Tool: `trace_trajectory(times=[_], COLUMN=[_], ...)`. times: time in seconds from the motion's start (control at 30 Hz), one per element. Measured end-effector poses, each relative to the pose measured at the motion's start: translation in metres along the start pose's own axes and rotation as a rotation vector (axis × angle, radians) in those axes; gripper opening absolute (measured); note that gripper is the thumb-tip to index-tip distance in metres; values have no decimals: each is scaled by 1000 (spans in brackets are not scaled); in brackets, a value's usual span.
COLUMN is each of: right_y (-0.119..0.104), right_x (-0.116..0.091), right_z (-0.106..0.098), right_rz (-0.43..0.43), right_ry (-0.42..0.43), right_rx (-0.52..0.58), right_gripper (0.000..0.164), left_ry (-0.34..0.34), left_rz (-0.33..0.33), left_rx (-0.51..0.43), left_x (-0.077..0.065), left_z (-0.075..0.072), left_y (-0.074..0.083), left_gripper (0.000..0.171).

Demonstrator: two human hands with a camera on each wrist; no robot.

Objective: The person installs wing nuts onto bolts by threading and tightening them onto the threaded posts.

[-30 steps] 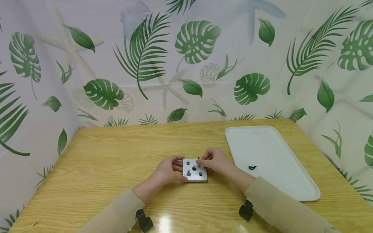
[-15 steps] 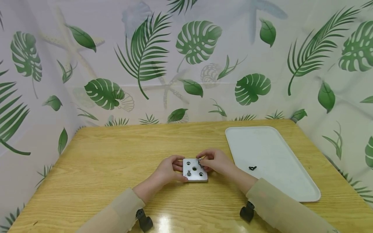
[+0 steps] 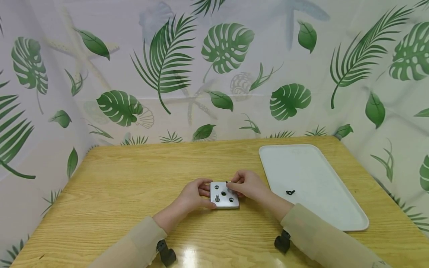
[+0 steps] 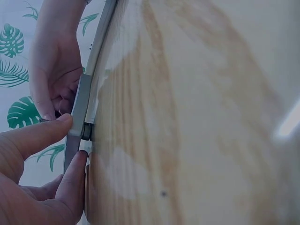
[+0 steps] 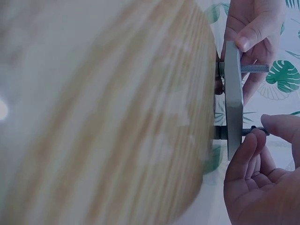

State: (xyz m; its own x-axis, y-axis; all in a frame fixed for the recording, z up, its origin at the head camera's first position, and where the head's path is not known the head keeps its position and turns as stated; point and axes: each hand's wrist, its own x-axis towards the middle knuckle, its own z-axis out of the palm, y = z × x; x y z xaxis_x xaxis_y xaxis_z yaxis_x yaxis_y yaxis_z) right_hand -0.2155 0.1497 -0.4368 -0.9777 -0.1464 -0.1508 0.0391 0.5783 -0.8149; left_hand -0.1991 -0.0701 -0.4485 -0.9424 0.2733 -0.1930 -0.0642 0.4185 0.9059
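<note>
A square silver metal plate with several holes lies level just above the wooden table, held up by dark bolt heads beneath it. My left hand grips its left side, thumb at the near corner and fingers at the far one. One threaded bolt stands bare on the plate's near left. Over the far right corner, my right hand pinches a small black wing nut on a second upright bolt. The fingers mostly hide that nut in the head view.
A white tray lies on the right of the wooden table. Another black wing nut rests near its left edge. Leaf-patterned cloth stands behind the table and at both sides.
Half a second ago the right fingers were spread around the bolt and its tip showed; now thumb and fingers are together again at the wing nut. The left hand and plate stay put.
</note>
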Motion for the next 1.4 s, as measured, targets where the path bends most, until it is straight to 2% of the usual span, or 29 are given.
trace_trajectory(times=[0.23,0.47,0.6,0.8,1.03,1.4], right_y=[1,2,2,3,2,1], right_x=[-2,-3,-4,-2,0,-3], right_z=[-4,-2,0,3,4,0], right_rz=[-34,-74,-59,-5,43,30], right_ry=[7,-39,-66,-42,3,12], right_rx=[-38,58,86,118,83,12], right_gripper=[19,30,27,19,13,16], left_ry=[-1,1,-3,0,-2,-2], left_rz=[-3,1,3,1,-2,-4], left_rx=[-5,4,0,-1,-6,-10], left_x=[-1,0,1,1,0,-1], left_z=[0,1,1,1,1,0], left_y=[0,-1,-2,-1,0,0], left_gripper=[80,79,79,80,80,80])
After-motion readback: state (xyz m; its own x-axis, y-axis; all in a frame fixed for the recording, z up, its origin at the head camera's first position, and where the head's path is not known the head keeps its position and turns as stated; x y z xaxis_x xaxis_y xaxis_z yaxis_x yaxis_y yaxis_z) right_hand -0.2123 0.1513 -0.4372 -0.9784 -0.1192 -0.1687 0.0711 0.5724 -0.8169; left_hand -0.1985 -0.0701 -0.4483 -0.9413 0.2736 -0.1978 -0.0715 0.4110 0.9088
